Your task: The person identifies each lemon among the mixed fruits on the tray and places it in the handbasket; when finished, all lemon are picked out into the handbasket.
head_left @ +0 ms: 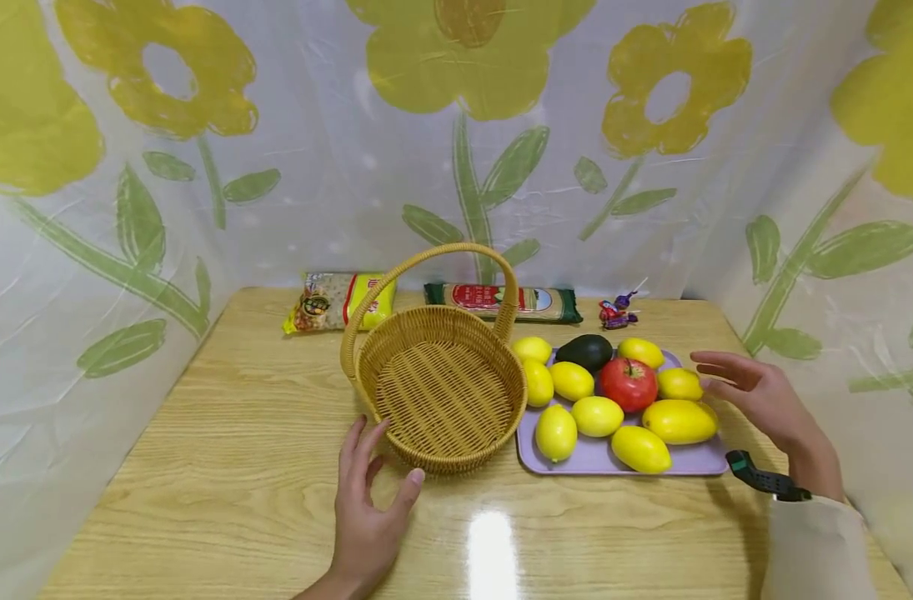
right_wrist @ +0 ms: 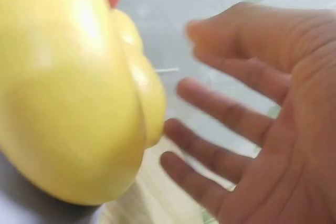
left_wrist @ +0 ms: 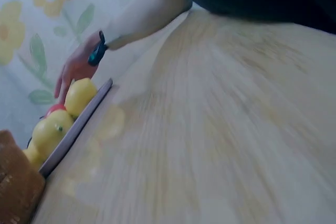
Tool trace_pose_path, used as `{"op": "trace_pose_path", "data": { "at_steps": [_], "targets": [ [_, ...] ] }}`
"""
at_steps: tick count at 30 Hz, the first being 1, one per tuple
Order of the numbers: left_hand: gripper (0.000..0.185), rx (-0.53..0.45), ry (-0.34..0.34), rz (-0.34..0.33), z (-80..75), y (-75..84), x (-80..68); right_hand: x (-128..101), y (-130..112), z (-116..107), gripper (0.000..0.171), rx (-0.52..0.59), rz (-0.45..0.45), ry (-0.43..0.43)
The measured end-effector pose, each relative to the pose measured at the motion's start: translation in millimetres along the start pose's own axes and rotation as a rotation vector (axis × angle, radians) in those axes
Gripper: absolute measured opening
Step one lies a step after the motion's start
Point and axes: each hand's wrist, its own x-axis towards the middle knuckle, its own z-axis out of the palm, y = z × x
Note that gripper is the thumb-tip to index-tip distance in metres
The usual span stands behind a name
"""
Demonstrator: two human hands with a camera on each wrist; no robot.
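Note:
A round wicker basket [head_left: 441,400] with a tall arched handle stands mid-table, its inside bare. My left hand [head_left: 373,500] is at its front left rim, fingers spread and thumb apart, gripping nothing. To the right lies a purple tray [head_left: 534,454] with several lemons [head_left: 556,433], a red apple [head_left: 629,384], an avocado [head_left: 584,353] and a longer yellow fruit [head_left: 679,422]. My right hand [head_left: 764,400] is by the tray's right edge, nearest a lemon [head_left: 679,384]. In the right wrist view its fingers [right_wrist: 226,114] are extended beside a large yellow fruit [right_wrist: 73,93], with nothing held.
Along the back edge lie a yellow-ended bag of grains [head_left: 339,302], a green and red pack of pasta [head_left: 501,302] and a few wrapped lollipops [head_left: 619,311]. Flower-printed curtains [head_left: 313,167] enclose the wooden table [head_left: 238,475] at the back and sides.

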Motion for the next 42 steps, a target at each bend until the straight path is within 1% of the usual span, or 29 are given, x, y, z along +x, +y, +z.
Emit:
{"op": "trace_pose_path", "data": {
  "at_steps": [1, 3, 5, 8, 11, 14, 19, 21, 24, 26, 29, 30, 33, 34, 35, 36, 37, 40, 42],
  "targets": [
    [0.073, 0.021, 0.001, -0.013, 3.3, 0.1, 0.0, 1, 0, -1, 0.045, -0.016, 0.006, -0.019],
    [0.074, 0.032, 0.008, -0.041, 8.9, -0.3, 0.0, 3, 0, -2, 0.046, -0.038, 0.026, -0.054],
    [0.073, 0.016, 0.019, -0.056, 13.4, -1.9, -0.1, 4, 0, -1, 0.046, -0.057, 0.041, -0.089],
    [0.07, -0.015, 0.048, -0.064, 18.3, -3.0, 0.4, 5, 3, -2, 0.045, -0.093, 0.039, -0.12],
    [0.066, -0.031, 0.086, -0.053, 20.6, -3.4, 1.2, 7, 3, -1, 0.045, -0.123, 0.023, -0.125],
    [0.063, -0.036, 0.11, -0.039, 21.0, -3.5, 1.5, 9, 1, 2, 0.047, -0.144, 0.038, -0.129],
    [0.064, -0.059, 0.106, -0.051, 21.9, -3.9, 2.1, 11, -1, 5, 0.053, -0.186, 0.102, -0.145],
    [0.064, -0.066, 0.103, -0.048, 22.4, -4.4, 3.2, 12, -1, 5, 0.053, -0.195, 0.107, -0.143],
    [0.065, -0.072, 0.105, -0.042, 22.7, -4.9, 4.8, 11, 0, 2, 0.052, -0.156, 0.092, -0.138],
    [0.065, -0.074, 0.106, -0.041, 22.7, -5.3, 5.6, 9, 1, -1, 0.051, -0.1, 0.079, -0.123],
    [0.065, -0.07, 0.107, -0.041, 22.6, -6.1, 6.2, 3, -1, -6, 0.049, 0.04, 0.061, -0.097],
    [0.065, -0.068, 0.107, -0.04, 22.6, -6.3, 6.4, 2, -3, -7, 0.047, 0.114, 0.049, -0.082],
    [0.065, -0.069, 0.107, -0.036, 23.0, -6.4, 6.8, 0, -16, -10, 0.046, 0.356, -0.018, -0.07],
    [0.065, -0.071, 0.106, -0.034, 23.2, -6.4, 6.9, 1, -25, -9, 0.047, 0.412, -0.048, -0.072],
    [0.066, -0.075, 0.107, -0.032, 23.3, -6.3, 6.9, 1, -35, -8, 0.048, 0.441, -0.081, -0.071],
    [0.065, -0.075, 0.106, -0.03, 23.5, -6.3, 6.8, 2, -46, -6, 0.048, 0.449, -0.12, -0.081],
    [0.065, -0.076, 0.107, -0.028, 23.5, -6.3, 6.9, 4, -59, -3, 0.049, 0.424, -0.158, -0.094],
    [0.065, -0.08, 0.113, -0.021, 22.7, -6.1, 6.8, 12, -99, 12, 0.05, 0.303, -0.261, -0.156],
    [0.065, -0.083, 0.118, -0.021, 21.9, -5.6, 6.8, 20, -121, 27, 0.051, 0.247, -0.318, -0.223]
  ]
}}
